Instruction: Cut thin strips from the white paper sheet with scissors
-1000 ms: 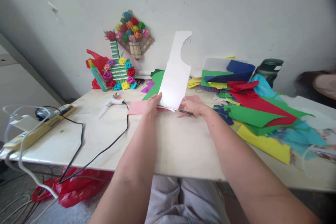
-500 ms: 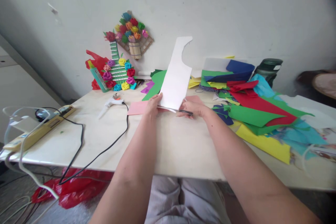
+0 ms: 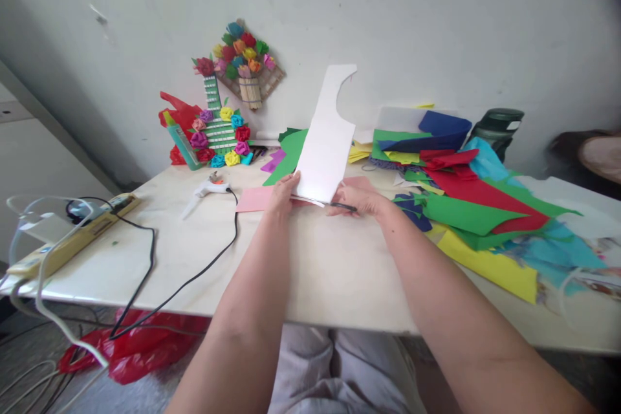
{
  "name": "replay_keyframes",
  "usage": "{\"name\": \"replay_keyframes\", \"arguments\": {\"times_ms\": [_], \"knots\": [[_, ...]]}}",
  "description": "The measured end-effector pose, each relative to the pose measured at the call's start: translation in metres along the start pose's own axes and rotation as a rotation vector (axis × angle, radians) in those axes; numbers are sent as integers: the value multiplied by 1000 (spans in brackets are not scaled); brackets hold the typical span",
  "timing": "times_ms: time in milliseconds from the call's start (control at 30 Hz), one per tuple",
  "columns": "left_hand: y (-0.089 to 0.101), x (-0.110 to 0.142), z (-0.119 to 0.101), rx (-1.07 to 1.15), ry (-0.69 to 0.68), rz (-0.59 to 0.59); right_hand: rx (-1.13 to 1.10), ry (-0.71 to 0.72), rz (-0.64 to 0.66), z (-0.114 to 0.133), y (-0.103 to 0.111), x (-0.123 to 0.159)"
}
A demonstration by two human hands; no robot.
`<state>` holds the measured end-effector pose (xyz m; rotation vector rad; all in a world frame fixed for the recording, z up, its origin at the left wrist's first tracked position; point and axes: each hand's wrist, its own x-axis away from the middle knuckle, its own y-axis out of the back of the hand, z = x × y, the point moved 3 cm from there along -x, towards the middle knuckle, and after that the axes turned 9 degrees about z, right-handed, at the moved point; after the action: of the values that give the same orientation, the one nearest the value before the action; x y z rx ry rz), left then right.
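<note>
A white sheet of card (image 3: 324, 142) with a curved notch cut in its upper right side is held tilted up above the table. My left hand (image 3: 285, 194) is closed on its lower left corner, thumb on top. Scissors (image 3: 344, 207) with a dark handle are in my right hand (image 3: 356, 199), at the lower right of the card. Their blades lie along the card's bottom edge and are partly hidden. Under my hands lies a pink sheet (image 3: 253, 199) on the table.
On the left are a hot glue gun (image 3: 208, 189), its black cord and a power strip (image 3: 72, 233). A flower-trimmed craft guitar (image 3: 218, 123) and a glue bottle (image 3: 182, 142) stand behind. Coloured sheets (image 3: 475, 210) and a dark bottle (image 3: 497, 129) occupy the right side.
The card and both hands are almost where they were. The scissors and the top of the card have shifted only very slightly.
</note>
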<state>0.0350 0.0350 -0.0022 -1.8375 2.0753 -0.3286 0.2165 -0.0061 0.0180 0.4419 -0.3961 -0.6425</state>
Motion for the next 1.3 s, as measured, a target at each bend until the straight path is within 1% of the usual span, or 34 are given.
{"name": "replay_keyframes", "arguments": {"times_ms": [333,633,833,1067,1300], "knots": [[1,0,-1,-1,7,-16,-2,28,-8,8,0,4],[2,-1,0,15,1,-21,15,1,-11,12,0,6],[4,-4,2,12,-6,-6,58,-15,-11,4,3,3],[1,-1,0,20,-11,-12,64,-39,-18,-6,3,-1],[1,-2,0,28,-22,-15,31,-45,-37,-5,1,-1]]}}
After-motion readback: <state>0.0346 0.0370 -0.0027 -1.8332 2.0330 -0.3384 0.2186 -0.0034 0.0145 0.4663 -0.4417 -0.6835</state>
